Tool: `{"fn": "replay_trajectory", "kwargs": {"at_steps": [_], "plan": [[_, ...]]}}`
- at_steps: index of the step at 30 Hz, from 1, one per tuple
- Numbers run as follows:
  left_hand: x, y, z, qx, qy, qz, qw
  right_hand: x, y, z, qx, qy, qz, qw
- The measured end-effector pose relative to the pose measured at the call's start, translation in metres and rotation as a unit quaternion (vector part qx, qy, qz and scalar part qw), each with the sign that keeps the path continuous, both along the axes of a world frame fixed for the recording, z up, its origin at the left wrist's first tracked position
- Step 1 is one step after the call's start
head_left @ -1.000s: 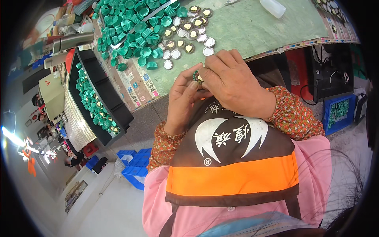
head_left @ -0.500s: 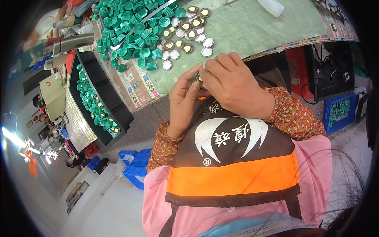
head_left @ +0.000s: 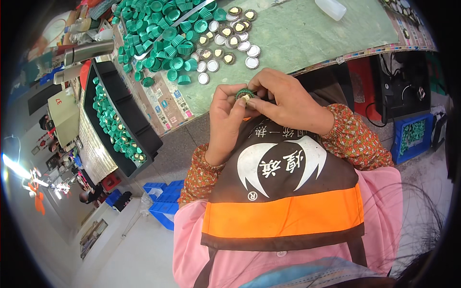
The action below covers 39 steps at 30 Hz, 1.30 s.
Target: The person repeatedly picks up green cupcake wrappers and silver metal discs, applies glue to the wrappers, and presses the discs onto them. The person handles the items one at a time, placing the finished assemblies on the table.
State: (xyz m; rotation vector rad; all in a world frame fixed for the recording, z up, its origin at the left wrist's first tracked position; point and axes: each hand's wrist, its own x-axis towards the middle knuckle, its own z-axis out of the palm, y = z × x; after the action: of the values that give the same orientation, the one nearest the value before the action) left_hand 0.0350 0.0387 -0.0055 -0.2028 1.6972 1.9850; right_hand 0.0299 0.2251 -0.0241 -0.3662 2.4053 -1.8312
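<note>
Between my two hands, just in front of the table's near edge, is a small green fluted cup (head_left: 244, 91) with a dark rim and a cream-coloured piece in its middle. My left hand (head_left: 224, 122) grips its left side between thumb and fingers. From the right, the thumb and fingers of my right hand (head_left: 290, 103) press on the same cup. Beyond them on the table lie several silvery-white round caps (head_left: 252, 63) and several dark round caps with cream-coloured middles (head_left: 229, 58). A large heap of green fluted cups (head_left: 158, 38) spreads to their left.
A black tray (head_left: 137, 122) at the left holds more green cups. Green paper-like sheeting (head_left: 307, 38) covers the tabletop, with a translucent white container (head_left: 330, 8) at the back. Blue crates (head_left: 165, 204) stand on the floor at left; another blue crate (head_left: 412, 137) is at right.
My right hand has lowered and turned, its fingers shifting off the cup's top, so the cup shows more fully. My left fingers have curled more around it.
</note>
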Motion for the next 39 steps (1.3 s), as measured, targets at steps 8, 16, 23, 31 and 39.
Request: {"fn": "replay_trajectory", "kwargs": {"at_steps": [8,16,23,31,39], "plan": [[-0.002,-0.001,-0.01,0.013,0.012,-0.01,1.0,-0.001,-0.004,-0.006,-0.11,-0.163,-0.002,0.98],[-0.003,0.001,-0.004,0.046,-0.027,0.006,0.999,-0.005,-0.002,-0.008,-0.208,-0.239,-0.008,0.948],[-0.002,0.0,-0.001,-0.03,-0.001,-0.022,0.999,-0.005,-0.001,-0.012,-0.188,-0.21,0.016,0.959],[0.001,-0.004,-0.01,0.015,-0.023,-0.02,0.999,0.001,-0.002,-0.018,-0.129,-0.172,0.021,0.976],[-0.001,-0.01,-0.012,0.055,-0.069,0.033,0.996,-0.004,-0.007,-0.009,-0.132,-0.165,0.003,0.977]]}}
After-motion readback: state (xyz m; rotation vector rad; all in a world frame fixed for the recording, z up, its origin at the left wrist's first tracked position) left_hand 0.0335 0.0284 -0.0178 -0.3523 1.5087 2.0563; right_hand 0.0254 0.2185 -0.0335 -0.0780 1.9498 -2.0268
